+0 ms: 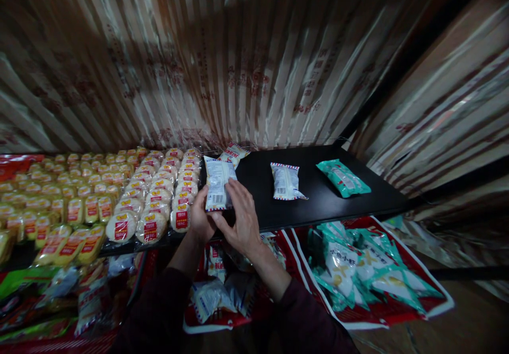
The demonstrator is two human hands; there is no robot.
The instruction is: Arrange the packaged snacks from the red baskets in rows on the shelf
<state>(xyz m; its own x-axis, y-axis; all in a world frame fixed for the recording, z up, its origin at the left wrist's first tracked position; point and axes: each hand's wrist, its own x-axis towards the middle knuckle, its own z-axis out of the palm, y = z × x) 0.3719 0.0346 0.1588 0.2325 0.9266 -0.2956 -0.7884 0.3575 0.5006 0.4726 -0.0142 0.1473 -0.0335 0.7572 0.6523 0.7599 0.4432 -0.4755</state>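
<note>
Between my two hands is a white snack bag [218,180] with blue and red striped edges, its printed back and barcode facing me. My left hand [202,216] grips its lower left side. My right hand [242,215] has its fingers on the bag's right side, with the thumb at the lower edge. Behind it another white and red snack bag [235,154] lies on the black shelf [258,184]. To the right lie a similar white bag [286,181] and a teal bag [342,178].
Rows of round packaged cakes [151,227] and yellow packaged cakes [75,211] fill the shelf's left. Below stand a red basket of white bags [234,322] and a red basket of teal bags [382,325]. A pleated, printed sheet [246,78] hangs behind the shelf.
</note>
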